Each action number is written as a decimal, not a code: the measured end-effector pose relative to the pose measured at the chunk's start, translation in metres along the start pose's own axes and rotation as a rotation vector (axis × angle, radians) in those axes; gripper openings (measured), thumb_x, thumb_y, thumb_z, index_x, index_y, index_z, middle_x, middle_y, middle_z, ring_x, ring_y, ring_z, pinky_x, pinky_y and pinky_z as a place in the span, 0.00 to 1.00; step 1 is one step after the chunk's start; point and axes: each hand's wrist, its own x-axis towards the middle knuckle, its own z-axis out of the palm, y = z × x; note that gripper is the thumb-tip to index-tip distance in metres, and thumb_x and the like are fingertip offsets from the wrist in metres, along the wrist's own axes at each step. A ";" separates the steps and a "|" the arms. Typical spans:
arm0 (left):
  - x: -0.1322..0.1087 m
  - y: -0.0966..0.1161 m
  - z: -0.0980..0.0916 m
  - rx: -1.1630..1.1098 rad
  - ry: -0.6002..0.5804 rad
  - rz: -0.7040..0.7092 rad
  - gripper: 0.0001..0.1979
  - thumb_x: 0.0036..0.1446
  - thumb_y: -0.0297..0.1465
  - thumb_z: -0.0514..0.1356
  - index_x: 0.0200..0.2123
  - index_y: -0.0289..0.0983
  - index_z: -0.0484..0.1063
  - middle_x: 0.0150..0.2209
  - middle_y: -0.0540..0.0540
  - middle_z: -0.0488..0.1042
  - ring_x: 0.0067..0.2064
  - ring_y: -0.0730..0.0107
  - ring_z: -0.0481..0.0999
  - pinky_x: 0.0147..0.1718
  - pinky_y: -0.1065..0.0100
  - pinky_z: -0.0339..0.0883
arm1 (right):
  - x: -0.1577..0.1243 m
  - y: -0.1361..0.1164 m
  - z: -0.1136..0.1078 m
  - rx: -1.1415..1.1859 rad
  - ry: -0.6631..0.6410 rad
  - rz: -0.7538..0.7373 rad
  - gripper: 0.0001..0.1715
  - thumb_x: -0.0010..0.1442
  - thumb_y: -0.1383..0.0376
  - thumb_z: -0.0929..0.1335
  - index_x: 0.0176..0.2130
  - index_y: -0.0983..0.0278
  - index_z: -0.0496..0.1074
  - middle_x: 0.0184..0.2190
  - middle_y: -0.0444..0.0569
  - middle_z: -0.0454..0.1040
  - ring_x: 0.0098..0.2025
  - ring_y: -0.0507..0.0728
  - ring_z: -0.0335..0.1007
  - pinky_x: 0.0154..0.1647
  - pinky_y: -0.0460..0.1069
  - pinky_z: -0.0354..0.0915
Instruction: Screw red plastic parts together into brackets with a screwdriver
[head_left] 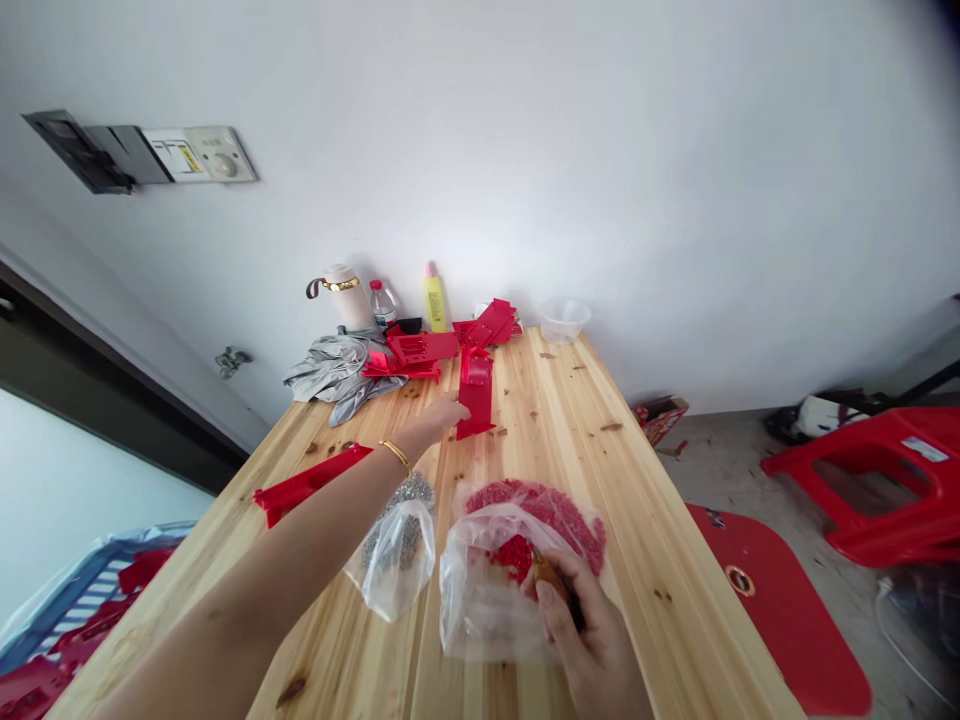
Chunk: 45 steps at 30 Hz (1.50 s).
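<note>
- Right hand [581, 630], at six o'clock of the view, is clenched round a brown object [550, 578] at the mouth of the clear bag of red pieces [525, 540]. What the object is cannot be told.
- Left hand [442, 412] is stretched out toward twelve o'clock, with its fingertips at the left edge of the upright red bracket [475, 392]. Whether they have closed on it cannot be told.
- Bracket stands on end on the wooden table [570, 420], apart from the heap of red parts [424, 350] at its eleven o'clock. It looks tippy, so a pinch low on both faces seems safer than a push at the edge.
- Bag of grey metal bits [397, 540] lies under the outstretched forearm, at nine o'clock of the red bag and just beside it. A raised elbow would likely spare it.
- Red bag's mouth gapes toward the right hand; held level, the loose pieces should not spill.
- Long red strip [307, 485] lies at nine o'clock of the view, well apart from both hands.
</note>
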 end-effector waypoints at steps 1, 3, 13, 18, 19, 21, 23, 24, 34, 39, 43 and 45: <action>-0.006 0.002 -0.001 -0.018 -0.011 -0.001 0.09 0.56 0.25 0.62 0.40 0.30 0.75 0.35 0.44 0.77 0.35 0.66 0.77 0.35 0.65 0.73 | 0.002 -0.004 0.000 -0.015 0.003 -0.004 0.18 0.66 0.51 0.65 0.45 0.59 0.75 0.32 0.48 0.79 0.33 0.58 0.77 0.35 0.49 0.72; -0.023 0.009 -0.002 -0.057 -0.019 0.009 0.12 0.49 0.21 0.59 0.38 0.30 0.76 0.30 0.45 0.76 0.31 0.67 0.75 0.30 0.68 0.70 | 0.009 -0.013 0.000 -0.064 0.010 -0.032 0.18 0.66 0.52 0.64 0.46 0.59 0.75 0.33 0.48 0.80 0.33 0.58 0.77 0.35 0.49 0.72; -0.169 0.028 0.009 -0.415 -0.095 0.071 0.16 0.53 0.30 0.57 0.45 0.40 0.77 0.34 0.47 0.81 0.31 0.65 0.79 0.35 0.62 0.75 | 0.061 -0.051 0.019 -0.405 -0.066 -0.338 0.12 0.67 0.61 0.64 0.47 0.59 0.73 0.41 0.49 0.81 0.41 0.58 0.78 0.43 0.50 0.71; -0.203 0.021 0.012 -0.346 -0.051 0.134 0.16 0.58 0.34 0.56 0.47 0.41 0.76 0.35 0.47 0.80 0.34 0.63 0.80 0.37 0.63 0.75 | 0.053 -0.050 0.033 -0.464 -0.054 -0.365 0.10 0.66 0.62 0.65 0.45 0.60 0.73 0.40 0.50 0.81 0.40 0.58 0.78 0.41 0.50 0.72; -0.206 0.020 0.010 -0.288 -0.032 0.157 0.15 0.58 0.33 0.55 0.46 0.41 0.77 0.35 0.47 0.80 0.34 0.64 0.79 0.36 0.65 0.75 | 0.050 -0.049 0.034 -0.464 -0.057 -0.366 0.10 0.66 0.62 0.64 0.45 0.60 0.73 0.40 0.50 0.82 0.41 0.59 0.78 0.41 0.50 0.72; -0.210 0.018 0.007 -0.147 0.007 0.219 0.14 0.58 0.31 0.55 0.44 0.40 0.78 0.34 0.49 0.80 0.35 0.66 0.78 0.34 0.69 0.73 | 0.046 -0.049 0.034 -0.461 -0.074 -0.367 0.10 0.66 0.63 0.64 0.45 0.60 0.73 0.41 0.50 0.82 0.42 0.59 0.79 0.40 0.51 0.72; -0.212 0.016 0.005 -0.035 0.036 0.275 0.14 0.57 0.29 0.54 0.43 0.39 0.78 0.33 0.50 0.79 0.35 0.67 0.77 0.33 0.71 0.71 | 0.043 -0.048 0.033 -0.467 -0.080 -0.375 0.11 0.66 0.63 0.64 0.46 0.60 0.73 0.43 0.51 0.82 0.44 0.60 0.79 0.41 0.51 0.73; -0.212 0.015 0.004 -0.007 0.049 0.293 0.14 0.58 0.29 0.54 0.42 0.39 0.78 0.33 0.50 0.79 0.35 0.67 0.77 0.33 0.71 0.70 | 0.041 -0.048 0.032 -0.477 -0.075 -0.382 0.11 0.66 0.63 0.64 0.47 0.60 0.73 0.44 0.52 0.81 0.45 0.60 0.79 0.41 0.52 0.73; -0.222 0.022 0.004 0.327 0.183 0.386 0.12 0.55 0.24 0.53 0.37 0.39 0.75 0.29 0.52 0.77 0.30 0.72 0.73 0.32 0.73 0.64 | 0.038 -0.046 0.029 -0.545 -0.090 -0.484 0.14 0.67 0.63 0.64 0.51 0.59 0.72 0.47 0.53 0.80 0.48 0.61 0.78 0.48 0.56 0.73; -0.226 0.018 0.005 0.454 0.257 0.385 0.13 0.54 0.24 0.54 0.38 0.40 0.77 0.29 0.51 0.77 0.31 0.69 0.74 0.32 0.72 0.64 | 0.038 -0.050 0.029 -0.619 -0.125 -0.576 0.14 0.68 0.65 0.62 0.51 0.59 0.71 0.47 0.53 0.79 0.48 0.61 0.78 0.47 0.56 0.74; -0.225 0.014 0.005 0.404 0.222 0.423 0.17 0.55 0.22 0.54 0.42 0.41 0.77 0.30 0.52 0.78 0.32 0.70 0.75 0.33 0.72 0.65 | 0.034 -0.058 0.031 -0.787 -0.116 -0.644 0.14 0.69 0.67 0.61 0.51 0.61 0.72 0.45 0.54 0.79 0.46 0.61 0.78 0.46 0.55 0.74; -0.224 0.012 0.004 0.393 0.217 0.425 0.14 0.58 0.24 0.55 0.43 0.41 0.78 0.32 0.51 0.79 0.33 0.69 0.77 0.34 0.72 0.65 | 0.032 -0.063 0.031 -0.942 -0.087 -0.728 0.16 0.70 0.68 0.61 0.52 0.63 0.73 0.45 0.56 0.79 0.46 0.62 0.78 0.46 0.56 0.73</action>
